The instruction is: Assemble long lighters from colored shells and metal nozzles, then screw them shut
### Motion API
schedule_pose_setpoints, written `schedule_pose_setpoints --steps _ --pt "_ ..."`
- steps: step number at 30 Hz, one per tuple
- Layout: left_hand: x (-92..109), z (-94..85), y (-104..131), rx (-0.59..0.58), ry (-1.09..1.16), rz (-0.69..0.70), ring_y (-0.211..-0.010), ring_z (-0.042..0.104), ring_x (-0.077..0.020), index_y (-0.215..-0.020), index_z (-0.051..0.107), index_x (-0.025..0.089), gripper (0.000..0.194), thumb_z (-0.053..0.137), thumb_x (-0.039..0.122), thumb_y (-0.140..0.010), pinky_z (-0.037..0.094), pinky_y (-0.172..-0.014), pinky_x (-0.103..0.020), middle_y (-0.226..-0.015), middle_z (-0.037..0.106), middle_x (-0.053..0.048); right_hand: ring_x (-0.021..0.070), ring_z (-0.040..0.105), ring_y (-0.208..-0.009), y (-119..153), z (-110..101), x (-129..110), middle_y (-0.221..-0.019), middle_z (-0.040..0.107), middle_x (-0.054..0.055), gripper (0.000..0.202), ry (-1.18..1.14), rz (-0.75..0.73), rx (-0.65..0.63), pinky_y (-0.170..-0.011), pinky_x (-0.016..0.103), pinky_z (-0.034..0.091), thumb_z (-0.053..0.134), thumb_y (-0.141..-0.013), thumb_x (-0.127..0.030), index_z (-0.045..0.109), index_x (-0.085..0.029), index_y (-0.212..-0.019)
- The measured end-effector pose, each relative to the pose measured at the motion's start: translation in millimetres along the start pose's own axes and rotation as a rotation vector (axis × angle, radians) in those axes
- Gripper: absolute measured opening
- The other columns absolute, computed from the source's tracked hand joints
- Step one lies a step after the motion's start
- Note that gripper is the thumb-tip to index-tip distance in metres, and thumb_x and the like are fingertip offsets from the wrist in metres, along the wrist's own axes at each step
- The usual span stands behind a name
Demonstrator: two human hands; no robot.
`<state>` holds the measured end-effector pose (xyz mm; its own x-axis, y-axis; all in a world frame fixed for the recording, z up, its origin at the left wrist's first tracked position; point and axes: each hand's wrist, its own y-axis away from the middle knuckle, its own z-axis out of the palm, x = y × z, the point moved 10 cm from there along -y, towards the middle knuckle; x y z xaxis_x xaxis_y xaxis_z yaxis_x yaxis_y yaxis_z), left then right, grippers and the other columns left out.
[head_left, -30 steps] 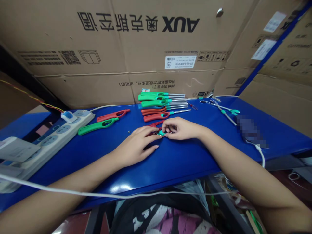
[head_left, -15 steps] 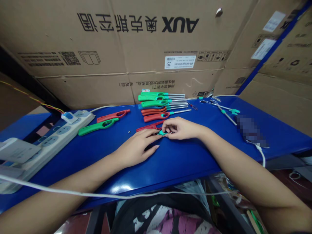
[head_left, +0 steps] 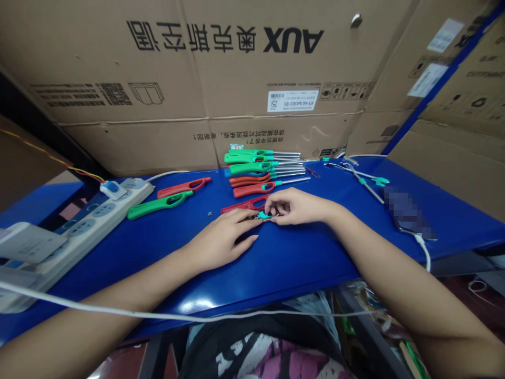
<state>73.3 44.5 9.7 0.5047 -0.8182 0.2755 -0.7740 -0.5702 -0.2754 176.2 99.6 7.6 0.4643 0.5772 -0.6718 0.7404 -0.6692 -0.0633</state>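
My left hand (head_left: 223, 237) rests on the blue table with its fingers stretched out and thumb apart. Its fingertips touch the left end of a small teal plastic part (head_left: 262, 215). At the other end of that part, my right hand (head_left: 294, 207) is closed, thumb and fingertips pinched at the teal part; fine wire shows there. Just behind both hands lies a red lighter handle (head_left: 240, 206), partly covered by my right fingers. Something red shows beneath the teal part, mostly hidden. Beyond, several long-nosed lighters (head_left: 252, 190) lie in a stack, green and red with metal tubes.
A red handle (head_left: 183, 188) and a green handle (head_left: 160, 205) lie at left, near a white power strip (head_left: 84, 226). Tiny springs (head_left: 210, 213) sit near my left hand. Metal tubes with teal ends (head_left: 371, 189) and a blurred-out dark object (head_left: 408, 210) are at right. Cardboard (head_left: 221, 79) stands behind.
Both hands keep nearly the same pose at the teal part. The right fingers shift very slightly; the whole view moves a little.
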Motion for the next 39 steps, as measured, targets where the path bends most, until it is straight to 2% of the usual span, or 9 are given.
schedule_pose_setpoints --steps 4,9,17,24,31,39 --pt "-1 -0.9 1 0.013 0.014 0.003 -0.126 0.057 -0.0270 -0.135 0.061 0.023 0.038 0.052 0.031 -0.100 0.048 -0.108 -0.046 -0.135 0.062 -0.012 0.0088 0.050 -0.062 0 -1 3 -0.073 0.061 -0.002 0.019 -0.028 0.027 0.014 -0.058 0.021 0.041 0.064 -0.076 -0.012 0.068 -0.014 -0.094" --pt "0 -0.8 1 0.021 0.020 0.009 -0.126 0.057 -0.0269 -0.136 0.061 0.024 0.038 0.052 0.030 -0.099 0.047 -0.109 -0.046 -0.135 0.061 -0.012 0.0094 0.050 -0.064 -1 -1 3 -0.077 0.062 0.000 0.018 0.007 0.022 0.019 -0.059 0.021 0.041 0.064 -0.078 -0.014 0.069 -0.014 -0.095" --pt "1 2.3 0 -0.015 -0.052 0.010 -0.126 0.056 -0.0279 -0.135 0.061 0.019 0.038 0.049 0.032 -0.101 0.047 -0.108 -0.046 -0.135 0.060 -0.013 0.0087 0.049 -0.062 1 -1 5 -0.077 0.062 0.000 0.019 -0.062 0.038 -0.019 -0.059 0.022 0.041 0.063 -0.081 -0.016 0.069 -0.013 -0.099" --pt "4 3.1 0 -0.018 -0.079 0.022 -0.125 0.056 -0.0283 -0.134 0.060 0.017 0.038 0.047 0.031 -0.101 0.048 -0.106 -0.045 -0.137 0.056 -0.015 0.0093 0.049 -0.061 0 -2 6 -0.070 0.058 -0.002 0.015 0.012 0.047 0.004 -0.057 0.022 0.040 0.064 -0.084 -0.020 0.070 -0.013 -0.096" --pt "2 3.4 0 -0.006 -0.086 0.021 -0.126 0.055 -0.0286 -0.135 0.059 0.018 0.038 0.047 0.032 -0.102 0.047 -0.107 -0.046 -0.138 0.055 -0.015 0.0096 0.053 -0.064 2 -8 -1 -0.077 0.065 0.001 0.012 0.090 0.008 0.033 -0.060 0.022 0.042 0.067 -0.083 -0.017 0.071 -0.014 -0.094" --pt "2 2.1 2 0.016 -0.086 0.015 -0.122 0.055 -0.0271 -0.132 0.059 0.017 0.036 0.048 0.032 -0.101 0.049 -0.104 -0.044 -0.132 0.057 -0.014 0.0111 0.057 -0.067 3 -13 -3 -0.079 0.067 0.003 0.010 0.172 -0.040 0.085 -0.063 0.023 0.044 0.069 -0.087 -0.024 0.072 -0.015 -0.089"
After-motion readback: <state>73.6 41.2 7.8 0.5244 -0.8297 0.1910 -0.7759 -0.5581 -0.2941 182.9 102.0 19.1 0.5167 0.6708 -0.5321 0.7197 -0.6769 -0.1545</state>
